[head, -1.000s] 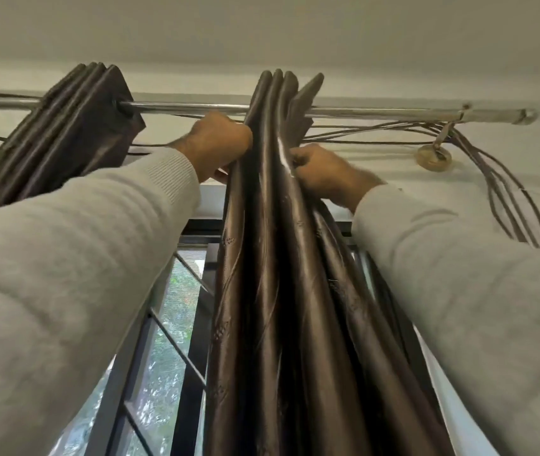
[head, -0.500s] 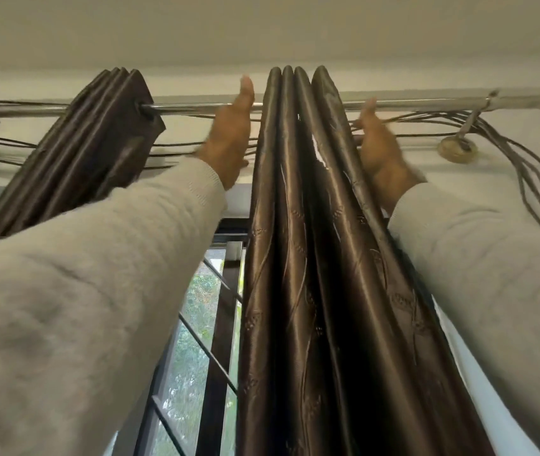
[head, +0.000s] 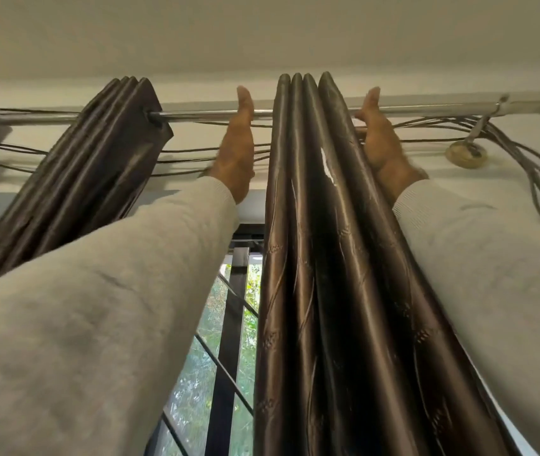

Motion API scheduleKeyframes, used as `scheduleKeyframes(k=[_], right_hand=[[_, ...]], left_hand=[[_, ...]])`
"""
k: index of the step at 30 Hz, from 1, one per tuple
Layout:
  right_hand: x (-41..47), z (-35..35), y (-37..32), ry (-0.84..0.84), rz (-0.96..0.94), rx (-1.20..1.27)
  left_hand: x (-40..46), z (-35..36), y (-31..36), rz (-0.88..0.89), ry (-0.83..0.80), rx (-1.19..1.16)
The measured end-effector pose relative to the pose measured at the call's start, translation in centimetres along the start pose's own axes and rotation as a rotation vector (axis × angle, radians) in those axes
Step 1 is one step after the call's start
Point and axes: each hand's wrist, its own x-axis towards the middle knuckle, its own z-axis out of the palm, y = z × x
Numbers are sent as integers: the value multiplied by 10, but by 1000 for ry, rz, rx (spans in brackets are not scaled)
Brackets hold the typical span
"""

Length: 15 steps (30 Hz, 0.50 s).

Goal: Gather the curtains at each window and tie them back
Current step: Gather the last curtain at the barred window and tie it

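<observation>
Squaring the Gathered Curtain at the Rod

Flanking the curtain point(head: 314, 225) near its top, both hands are raised to the rod point(head: 202, 115). The left hand point(head: 236, 149) stands edge-on with fingers straight, just beside the bundle's left fold; whether it touches the fabric cannot be told. The right hand point(head: 378, 139) is likewise flat with fingers extended, lying against the right fold near the rod. Neither hand grips anything.

The curtain hangs from the rod's middle stretch, drawn into tight vertical pleats, its lower part running out of view at the bottom. A second curtain point(head: 97, 153) is bunched toward the rod's left end, slanting away. A loose bundle of cords point(head: 525, 153) trails along the wall behind the rod and droops at the right end, beside a round wall fitting point(head: 466, 154).

Judgement: the flat hands on either side appear placed to press the pleats together and keep them even, so the bundle stays narrow. Gathering looks largely complete here; no tie-back is visible on the curtain, so tying remains outstanding. The cords sit close to the right hand and could snag.

The window grille point(head: 225, 324) is exposed left of the curtain.
</observation>
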Motion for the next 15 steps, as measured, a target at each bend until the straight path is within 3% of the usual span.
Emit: scheduleKeyframes(k=[3, 6, 12, 15], right_hand=[[-4, 22, 2, -222, 54, 40], [-12, 11, 7, -301, 44, -118], [-26, -43, 11, -15, 11, -90], [-43, -37, 17, -35, 37, 2]], left_hand=[[-1, 21, 1, -85, -206, -25], [-3, 13, -2, -127, -154, -32], [-11, -29, -15, -98, 121, -76], [-33, -19, -15, -96, 57, -62]])
